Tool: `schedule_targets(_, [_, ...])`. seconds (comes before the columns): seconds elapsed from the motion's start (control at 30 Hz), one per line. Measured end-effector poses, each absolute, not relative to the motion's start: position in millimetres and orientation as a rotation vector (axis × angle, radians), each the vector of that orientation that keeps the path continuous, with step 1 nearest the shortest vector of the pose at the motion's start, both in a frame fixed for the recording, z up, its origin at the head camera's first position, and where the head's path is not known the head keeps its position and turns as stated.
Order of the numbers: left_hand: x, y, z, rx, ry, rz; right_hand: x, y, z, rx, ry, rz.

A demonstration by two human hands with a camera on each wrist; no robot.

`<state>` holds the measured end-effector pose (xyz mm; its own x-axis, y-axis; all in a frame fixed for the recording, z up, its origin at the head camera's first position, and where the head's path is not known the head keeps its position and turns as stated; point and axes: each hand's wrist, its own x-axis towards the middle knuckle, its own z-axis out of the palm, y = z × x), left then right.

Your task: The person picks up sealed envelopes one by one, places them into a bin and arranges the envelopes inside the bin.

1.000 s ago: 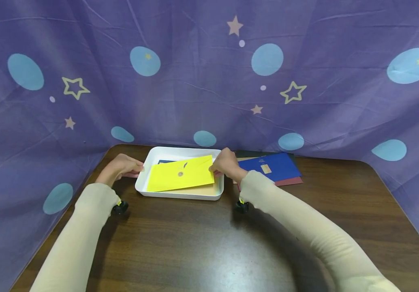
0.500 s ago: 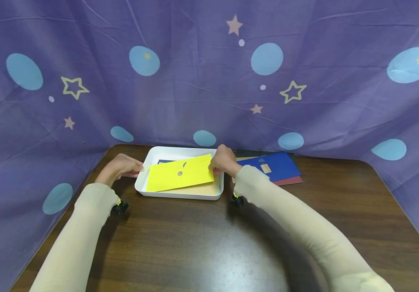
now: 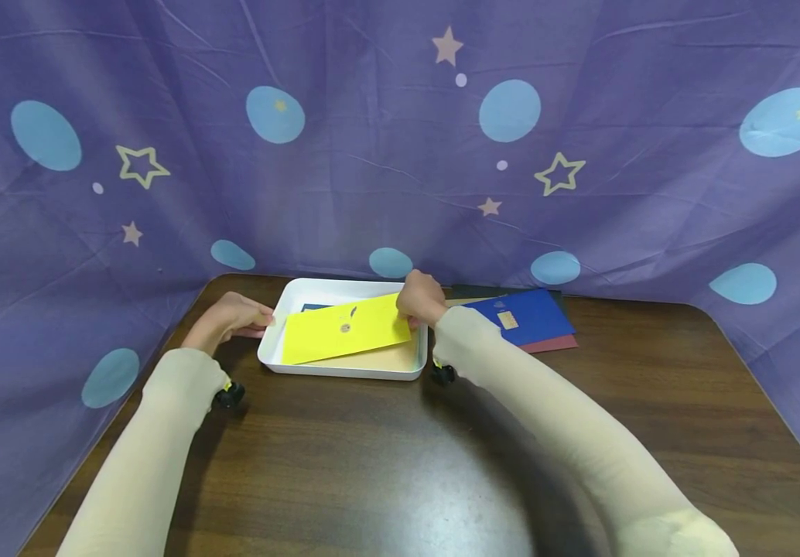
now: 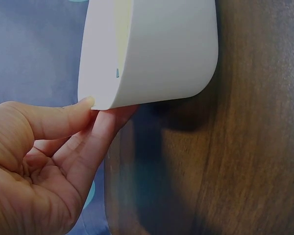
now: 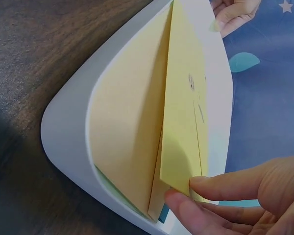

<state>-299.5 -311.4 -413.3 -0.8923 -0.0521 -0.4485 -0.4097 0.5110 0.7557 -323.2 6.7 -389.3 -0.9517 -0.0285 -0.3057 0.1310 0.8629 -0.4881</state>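
A white tray stands near the back of the table. My left hand pinches its left rim between thumb and fingers, as the left wrist view shows up close. A yellow envelope lies slanted in the tray, its right end raised. My right hand pinches that right end, thumb on the upper face and fingers below, plain in the right wrist view. Under it sits a pale tan envelope, with the corner of a dark blue one behind and a light green edge below.
Right of the tray, a blue envelope with a small label lies over a dark red one. Tan and dark green edges show behind them. A purple curtain with stars and ovals hangs behind the brown wooden table.
My right hand has moved slightly left and back, and the yellow envelope's right end has shifted a little with it. The left hand and the tray have stayed in place.
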Motion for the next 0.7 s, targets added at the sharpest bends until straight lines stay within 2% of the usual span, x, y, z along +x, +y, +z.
schedule_targets(0.7, [-299, -309, -411, -0.411, 2.393, 1.329, -330, -6, -401, 0.106, 2.825, -0.506])
